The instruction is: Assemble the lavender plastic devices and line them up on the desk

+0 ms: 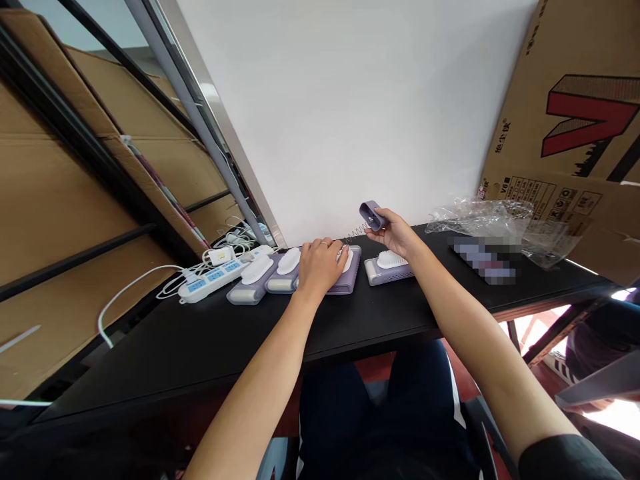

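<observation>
My right hand (393,235) is closed around a hollow purple cap-like part (371,216), its open end tilted toward the left, raised above the table. A thin coiled wire (356,232) stretches from that part down to my left hand (320,263). My left hand lies over a purple case (354,270) with a white top, fingers curled on it; whether they also pinch the wire's end is hidden. To its left sit two similar purple cases with white oval tops, one (253,277) and another (283,272). Below my right hand is a purple case with white bristles (391,261).
A white power strip (213,281) with tangled white cables (235,240) lies at the table's left. Clear plastic wrap (485,217) and a pixelated flat object (483,260) are on the right. A cardboard box (565,173) leans behind; a white panel (350,120) backs the black table (210,347).
</observation>
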Tool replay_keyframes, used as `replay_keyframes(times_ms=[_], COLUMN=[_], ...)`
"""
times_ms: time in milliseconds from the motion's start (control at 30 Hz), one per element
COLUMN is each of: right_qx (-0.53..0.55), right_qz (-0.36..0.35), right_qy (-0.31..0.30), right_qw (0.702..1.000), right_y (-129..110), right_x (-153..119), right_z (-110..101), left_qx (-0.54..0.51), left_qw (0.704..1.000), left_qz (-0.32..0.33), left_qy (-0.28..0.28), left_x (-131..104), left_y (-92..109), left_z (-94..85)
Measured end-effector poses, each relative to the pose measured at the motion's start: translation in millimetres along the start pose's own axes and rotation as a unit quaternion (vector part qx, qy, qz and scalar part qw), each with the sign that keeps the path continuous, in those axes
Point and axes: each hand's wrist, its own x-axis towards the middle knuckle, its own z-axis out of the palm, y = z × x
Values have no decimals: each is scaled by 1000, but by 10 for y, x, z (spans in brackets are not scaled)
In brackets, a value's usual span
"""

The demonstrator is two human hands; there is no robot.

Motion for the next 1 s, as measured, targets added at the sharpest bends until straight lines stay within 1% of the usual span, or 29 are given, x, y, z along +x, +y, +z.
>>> replay_keyframes(times_ms=[167,433,533,667,800,1000], right_qx=[-18,-50,-80,-117,-108,-60], right_qz=[-7,1,-7,-23,-30,-23], right_qy=[-24,-32,-33,-42,-55,-78], right_qw=[1000,998,996,992,992,995], right_y=[39,81,86,103,116,94], right_x=[2,14,-6,-35,-56,-100], right_z=[-16,-30,-18,0,15,58], left_qx=[20,17,9,24,26,18], left_qw=[1000,1000,1000,999,999,1000], left_qz=[-10,-17,-21,-19,-19,-19], left_qy=[-4,-7,-3,14,27,-2], left_x=[-4,-3,0,-5,-9,-7], left_y=[-11,-1,-2,-15,-14,42], left_z=[15,6,18,33,25,19])
